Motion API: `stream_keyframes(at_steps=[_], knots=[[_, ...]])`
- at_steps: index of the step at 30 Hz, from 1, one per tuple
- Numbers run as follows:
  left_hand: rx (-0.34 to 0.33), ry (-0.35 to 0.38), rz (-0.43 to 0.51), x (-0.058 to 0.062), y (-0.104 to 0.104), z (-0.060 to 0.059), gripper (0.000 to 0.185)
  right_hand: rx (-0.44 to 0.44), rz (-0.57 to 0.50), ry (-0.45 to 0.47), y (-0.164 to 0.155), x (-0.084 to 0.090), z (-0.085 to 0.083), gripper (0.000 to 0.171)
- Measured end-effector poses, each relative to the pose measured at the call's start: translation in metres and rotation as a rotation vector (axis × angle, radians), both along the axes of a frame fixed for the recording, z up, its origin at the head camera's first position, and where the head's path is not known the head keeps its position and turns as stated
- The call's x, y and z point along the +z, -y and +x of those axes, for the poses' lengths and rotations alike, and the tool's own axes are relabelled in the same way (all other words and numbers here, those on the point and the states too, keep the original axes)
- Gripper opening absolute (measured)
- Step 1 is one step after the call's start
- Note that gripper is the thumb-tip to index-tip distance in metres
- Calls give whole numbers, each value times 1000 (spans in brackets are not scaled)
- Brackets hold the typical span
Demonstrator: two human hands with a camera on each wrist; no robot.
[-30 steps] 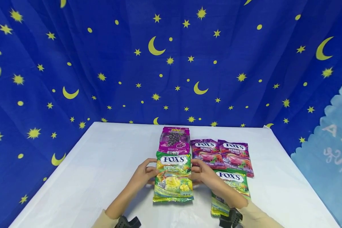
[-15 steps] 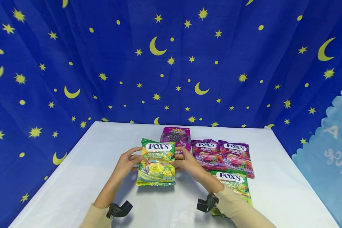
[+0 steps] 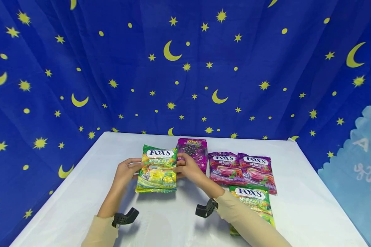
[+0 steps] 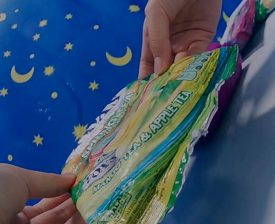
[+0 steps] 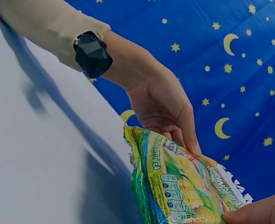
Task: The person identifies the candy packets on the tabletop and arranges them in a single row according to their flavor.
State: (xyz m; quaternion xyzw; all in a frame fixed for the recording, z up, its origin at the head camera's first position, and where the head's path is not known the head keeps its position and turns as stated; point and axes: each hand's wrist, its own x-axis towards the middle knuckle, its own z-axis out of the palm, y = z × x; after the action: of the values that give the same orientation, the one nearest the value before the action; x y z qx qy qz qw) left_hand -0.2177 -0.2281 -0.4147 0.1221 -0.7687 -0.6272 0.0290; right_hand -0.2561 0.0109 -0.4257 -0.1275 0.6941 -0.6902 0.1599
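Observation:
A green and yellow Spring Tea candy bag (image 3: 158,171) is held up between my two hands, left of the table's middle. My left hand (image 3: 125,172) pinches its left edge, thumb on the printed front and fingers behind. On the opposite edge, my right hand (image 3: 188,168) grips it the same way. In the left wrist view the bag (image 4: 142,140) tilts, its crimped bottom seam facing the table. The right wrist view shows the same bag (image 5: 175,182) with a thumb at either side. Part of a purple grape candy bag (image 3: 191,149) is hidden behind the right hand.
Two purple Berries candy bags (image 3: 225,168) lie side by side at the right on the white table (image 3: 160,226). In front of them lies another Spring Tea bag (image 3: 251,199), overlapping one more and partly covered by the right sleeve. A blue star-patterned cloth (image 3: 185,85) hangs behind.
Both hands have carried the Spring Tea bag leftward and farther back from the table's middle. More of the purple grape bag was covered half a second ago. The other bags have stayed in place.

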Motion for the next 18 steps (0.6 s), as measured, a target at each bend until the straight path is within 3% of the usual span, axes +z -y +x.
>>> stream_keyframes(at_steps=[3, 6, 10, 13, 18], knots=[[34, 4, -31, -3, 3, -5, 37, -24, -1, 9, 7, 1, -4, 56], [114, 19, -57, -6, 8, -10, 35, -38, -5, 27, 19, 2, -8, 53], [188, -16, -90, -10, 16, -17, 35, -44, -30, 51, 34, 1, -11, 51], [223, -42, -126, -10, 22, -22, 36, -35, -40, 65, 46, 2, -14, 55], [290, -18, -162, -9, 29, -29, 36, -30, -10, 59, 67, 3, -21, 59]])
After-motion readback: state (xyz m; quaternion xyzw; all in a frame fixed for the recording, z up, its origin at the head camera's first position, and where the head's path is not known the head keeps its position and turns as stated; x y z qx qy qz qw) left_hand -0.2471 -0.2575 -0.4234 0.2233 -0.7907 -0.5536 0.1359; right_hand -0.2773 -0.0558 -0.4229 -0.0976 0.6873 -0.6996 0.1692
